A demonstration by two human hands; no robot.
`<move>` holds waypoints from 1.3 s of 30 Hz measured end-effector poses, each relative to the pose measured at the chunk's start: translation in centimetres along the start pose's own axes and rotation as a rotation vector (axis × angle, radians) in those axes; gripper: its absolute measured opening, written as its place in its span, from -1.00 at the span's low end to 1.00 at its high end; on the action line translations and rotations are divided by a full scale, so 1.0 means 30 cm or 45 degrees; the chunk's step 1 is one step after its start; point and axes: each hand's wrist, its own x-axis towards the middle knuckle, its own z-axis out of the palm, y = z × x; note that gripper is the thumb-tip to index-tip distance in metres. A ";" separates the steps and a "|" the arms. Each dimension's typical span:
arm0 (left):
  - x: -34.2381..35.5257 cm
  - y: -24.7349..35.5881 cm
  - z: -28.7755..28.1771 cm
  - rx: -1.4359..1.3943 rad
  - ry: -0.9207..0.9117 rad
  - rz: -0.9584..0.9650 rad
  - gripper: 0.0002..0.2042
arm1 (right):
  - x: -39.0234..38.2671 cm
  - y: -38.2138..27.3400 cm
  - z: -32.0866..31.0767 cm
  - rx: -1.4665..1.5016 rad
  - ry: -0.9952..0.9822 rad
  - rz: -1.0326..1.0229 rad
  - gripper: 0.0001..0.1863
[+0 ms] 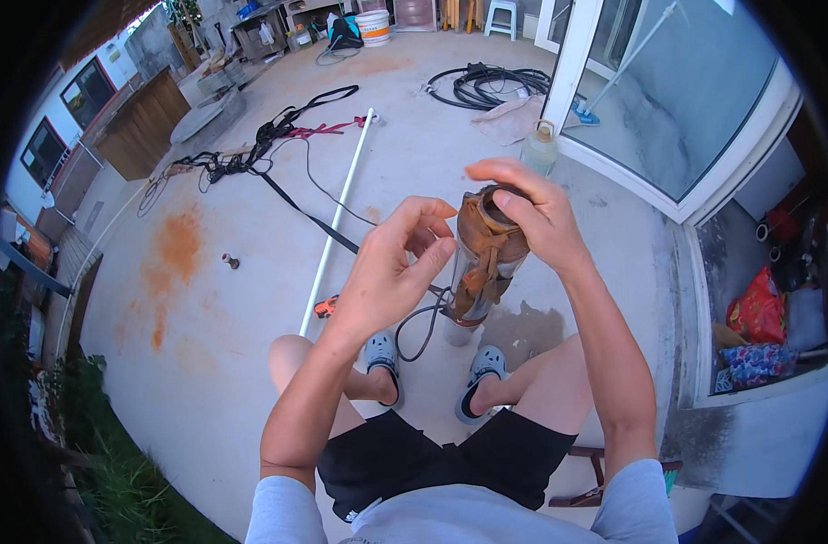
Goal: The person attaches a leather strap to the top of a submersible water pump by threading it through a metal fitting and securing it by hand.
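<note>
A rusty metal cylinder (477, 267), which looks like a submersible pump, stands upright on the floor in front of my feet. Brown, flaky rust covers its upper body, and there is a round opening at its top. My right hand (532, 208) is closed on the top rim, thumb by the opening and fingers reaching over the far side. Just left of the cylinder, my left hand (400, 263) hovers with bent fingers apart from the thumb, holding nothing. A black cable (403, 343) loops beside the cylinder's lower part.
Left of the cylinder lie a long white pipe (345, 195), an orange-black tool (326, 306) and a small metal fitting (231, 261). Tangled black straps (264, 145) and a coiled black hose (486, 89) lie farther off. A glass jar (540, 150) stands near the white-framed door (668, 109).
</note>
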 end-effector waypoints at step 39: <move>0.112 -0.124 0.117 0.068 0.203 0.869 -0.70 | -0.068 -0.339 0.011 -0.885 -0.067 0.434 -0.66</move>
